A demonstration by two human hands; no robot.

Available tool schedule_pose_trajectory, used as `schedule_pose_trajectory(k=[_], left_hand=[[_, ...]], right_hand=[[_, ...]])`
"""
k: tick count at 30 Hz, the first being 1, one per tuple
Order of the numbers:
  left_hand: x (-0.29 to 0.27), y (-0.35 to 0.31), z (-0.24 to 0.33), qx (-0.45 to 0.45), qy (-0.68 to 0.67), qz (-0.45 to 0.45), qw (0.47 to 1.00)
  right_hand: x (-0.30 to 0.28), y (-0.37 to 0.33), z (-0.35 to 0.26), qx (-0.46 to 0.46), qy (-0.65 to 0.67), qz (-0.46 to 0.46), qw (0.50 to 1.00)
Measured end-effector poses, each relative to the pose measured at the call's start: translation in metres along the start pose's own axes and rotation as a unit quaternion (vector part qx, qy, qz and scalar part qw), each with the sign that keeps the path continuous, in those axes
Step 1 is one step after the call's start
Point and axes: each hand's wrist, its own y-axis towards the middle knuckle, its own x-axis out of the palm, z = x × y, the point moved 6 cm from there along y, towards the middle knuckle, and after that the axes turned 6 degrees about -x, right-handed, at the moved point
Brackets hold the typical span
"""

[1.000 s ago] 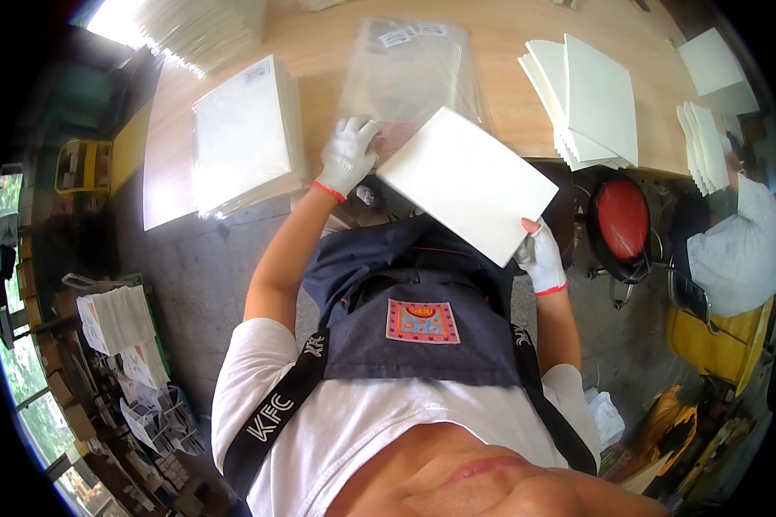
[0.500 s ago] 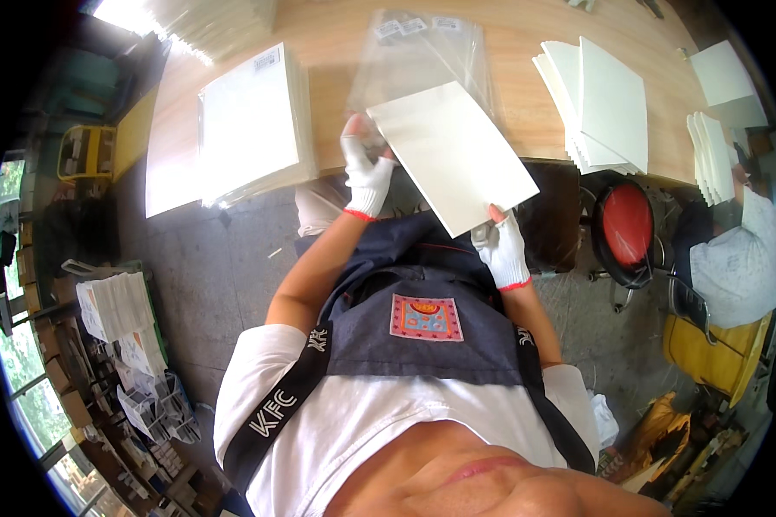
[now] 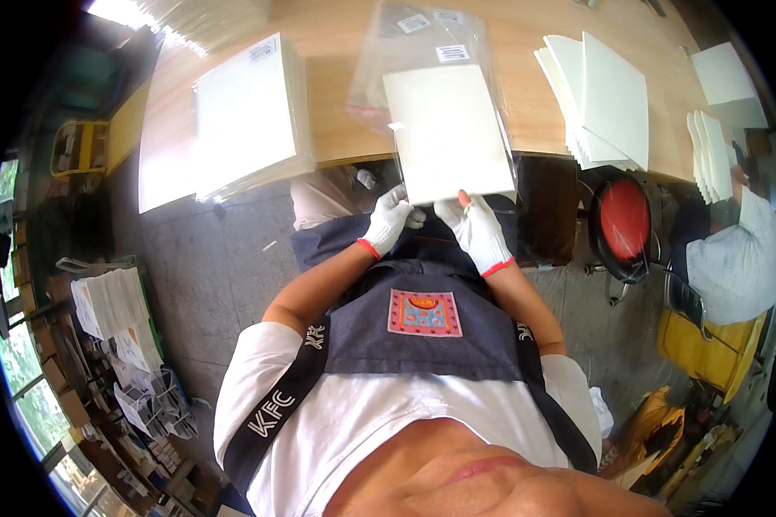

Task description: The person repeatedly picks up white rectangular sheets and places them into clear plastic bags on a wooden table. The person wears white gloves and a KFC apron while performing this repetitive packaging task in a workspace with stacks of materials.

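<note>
At the near edge of the light-brown wooden table (image 3: 332, 121), a flat white rectangular board (image 3: 448, 133) reaches out past the wood with its near end. Half a second ago it was slanted; now it is almost straight, and the white-gloved left hand (image 3: 388, 220) has come from its left side to the near left corner. For the work, this seems to mean that both hands can guide the board from one end. Clear plastic film (image 3: 502, 116) borders its right side, and a white label (image 3: 452, 53) shows just beyond its far edge; whether the board is inside the film, I cannot tell. The white-gloved right hand (image 3: 478, 228) pinches the near edge, thumb above. The left fingers are curled, but what they grip is unclear. Wood surface gives side room toward the plastic-wrapped white stack (image 3: 246, 112) on the left and the fanned white boards (image 3: 616, 95) on the right.
</note>
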Motion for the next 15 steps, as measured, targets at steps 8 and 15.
schedule_pose_trajectory(k=[8,15], left_hand=[[-0.018,0.012,0.025,-0.039,0.023,-0.030,0.999],[-0.048,0.013,0.043,-0.032,0.127,0.024,0.991]], right_hand=[[0.030,0.012,-0.007,-0.022,0.080,-0.114,0.990],[0.086,0.008,-0.017,-0.239,-0.656,-0.197,0.688]])
